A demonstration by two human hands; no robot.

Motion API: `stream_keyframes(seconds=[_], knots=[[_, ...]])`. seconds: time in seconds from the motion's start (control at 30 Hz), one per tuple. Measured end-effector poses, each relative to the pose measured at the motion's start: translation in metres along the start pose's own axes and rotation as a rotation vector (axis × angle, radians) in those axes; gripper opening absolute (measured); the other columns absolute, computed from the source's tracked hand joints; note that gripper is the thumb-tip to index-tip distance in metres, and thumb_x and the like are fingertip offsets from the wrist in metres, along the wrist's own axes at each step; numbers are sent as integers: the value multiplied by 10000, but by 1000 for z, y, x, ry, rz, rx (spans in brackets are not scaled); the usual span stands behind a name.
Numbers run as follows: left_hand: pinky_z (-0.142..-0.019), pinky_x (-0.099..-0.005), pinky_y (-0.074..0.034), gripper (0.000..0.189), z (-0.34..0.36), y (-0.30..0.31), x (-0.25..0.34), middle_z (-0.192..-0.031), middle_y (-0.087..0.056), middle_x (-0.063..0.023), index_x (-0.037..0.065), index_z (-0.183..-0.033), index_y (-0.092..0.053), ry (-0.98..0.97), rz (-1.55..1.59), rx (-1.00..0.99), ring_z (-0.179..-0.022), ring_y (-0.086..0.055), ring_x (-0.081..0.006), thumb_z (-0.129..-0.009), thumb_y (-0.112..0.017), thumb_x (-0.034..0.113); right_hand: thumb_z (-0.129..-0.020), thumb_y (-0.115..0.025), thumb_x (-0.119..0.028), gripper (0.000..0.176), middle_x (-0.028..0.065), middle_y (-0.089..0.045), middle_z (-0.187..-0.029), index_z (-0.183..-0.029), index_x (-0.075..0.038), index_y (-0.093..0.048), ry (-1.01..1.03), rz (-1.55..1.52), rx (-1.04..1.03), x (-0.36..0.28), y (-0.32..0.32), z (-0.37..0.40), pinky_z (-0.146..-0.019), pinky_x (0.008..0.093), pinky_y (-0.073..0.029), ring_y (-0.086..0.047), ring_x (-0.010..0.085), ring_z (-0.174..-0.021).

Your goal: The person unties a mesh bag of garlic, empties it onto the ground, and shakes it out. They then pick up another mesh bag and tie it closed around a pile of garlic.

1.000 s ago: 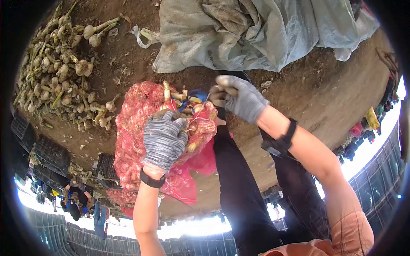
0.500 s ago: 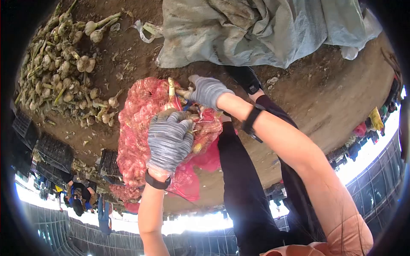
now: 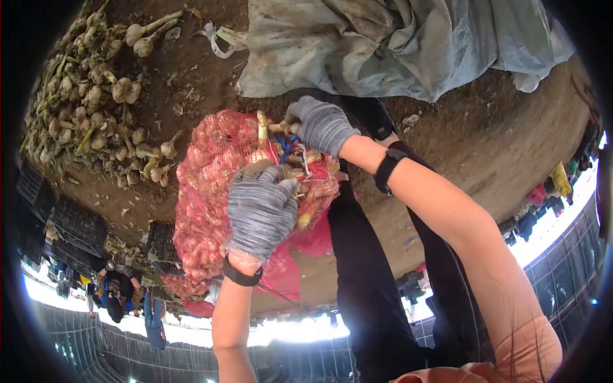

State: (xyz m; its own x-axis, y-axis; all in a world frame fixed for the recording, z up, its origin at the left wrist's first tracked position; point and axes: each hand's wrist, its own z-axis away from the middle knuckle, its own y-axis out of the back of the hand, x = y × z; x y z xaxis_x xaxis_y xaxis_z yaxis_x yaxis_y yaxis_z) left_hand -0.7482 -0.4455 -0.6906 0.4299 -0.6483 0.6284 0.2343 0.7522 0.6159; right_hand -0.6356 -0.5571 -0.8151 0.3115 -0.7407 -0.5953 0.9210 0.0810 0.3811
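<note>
Centrally, a bulging red mesh bag (image 3: 214, 172) filled with garlic sits on the brown earth floor (image 3: 447, 127), in front of the person's legs, which are clad in black trousers (image 3: 364, 268). The left hand (image 3: 262, 207), in a grey striped knit glove with a brownish palm side, lies over the near side of the bag's mouth, its fingers curled down and closed on the netting. The right hand (image 3: 322, 124), gloved alike, reaches in from the right at the far side of the mouth — its thumb and fingers closed around a pale tan garlic stem (image 3: 282, 128). A second stem, thick and cream-coloured (image 3: 262, 126), stands upright between the two hands, just beside the first. Blue material (image 3: 287, 145) and a white strip (image 3: 305, 159) show among the contents at the mouth. Each wrist bears a black band — the left one (image 3: 241, 272) and the right one (image 3: 387, 171).

Beyond the bag, a large, crumpled grey-white woven sheet (image 3: 383, 51) covers part of the ground. To the left lies a heap of garlic bulbs with their stems attached (image 3: 89, 108); nearer the lower left are black plastic crates (image 3: 78, 225). At the lower edge, inverted by the viewpoint, other people (image 3: 118, 290) appear in the distance.
</note>
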Motion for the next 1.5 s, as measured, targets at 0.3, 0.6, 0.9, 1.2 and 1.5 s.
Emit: stream_keyframes(seconds=[0.3, 0.6, 0.9, 1.2, 1.5], knots=[[-766, -401, -434, 135, -2, -3, -3, -842, -609, -80, 81, -763, -652, -15, 3, 17, -876, -546, -287, -629, -630, 78, -723, -608, -293, 255, 170, -614, -710, -759, -46, -659, -301, -38, -223, -17, -20, 8, -659, 372, -475, -604, 302, -670], [-779, -398, -424, 140, -4, -8, -5, -850, -611, -81, 92, -782, -660, -24, -9, 61, -868, -546, -294, -646, -629, 98, -649, -652, -349, 451, 196, -621, -837, -962, -26, -628, -464, -237, -390, -15, -5, -7, -702, 334, -483, -608, 290, -750], [-787, -403, -420, 159, -3, -11, -10, -856, -605, -72, 96, -796, -658, -47, 61, 58, -873, -544, -279, -640, -629, 98, -691, -612, -279, 276, 186, -585, -705, -828, -40, -620, -409, -479, -222, 17, -27, 28, -639, 367, -461, -574, 308, -663], [-777, -405, -418, 146, -12, -23, -11, -846, -598, -67, 101, -788, -655, -34, 6, 76, -860, -539, -279, -648, -612, 103, -738, -574, -231, 274, 157, -618, -831, -938, -49, -620, -176, -134, 291, 40, 25, 42, -733, 353, -469, -599, 291, -816], [-808, -393, -417, 207, -9, -27, -11, -875, -609, -67, 111, -835, -666, -10, -7, 47, -894, -537, -277, -636, -610, 89, -734, -565, -326, 323, 204, -613, -824, -908, -68, -653, -342, -31, -287, -8, -5, -7, -729, 381, -473, -597, 345, -781]])
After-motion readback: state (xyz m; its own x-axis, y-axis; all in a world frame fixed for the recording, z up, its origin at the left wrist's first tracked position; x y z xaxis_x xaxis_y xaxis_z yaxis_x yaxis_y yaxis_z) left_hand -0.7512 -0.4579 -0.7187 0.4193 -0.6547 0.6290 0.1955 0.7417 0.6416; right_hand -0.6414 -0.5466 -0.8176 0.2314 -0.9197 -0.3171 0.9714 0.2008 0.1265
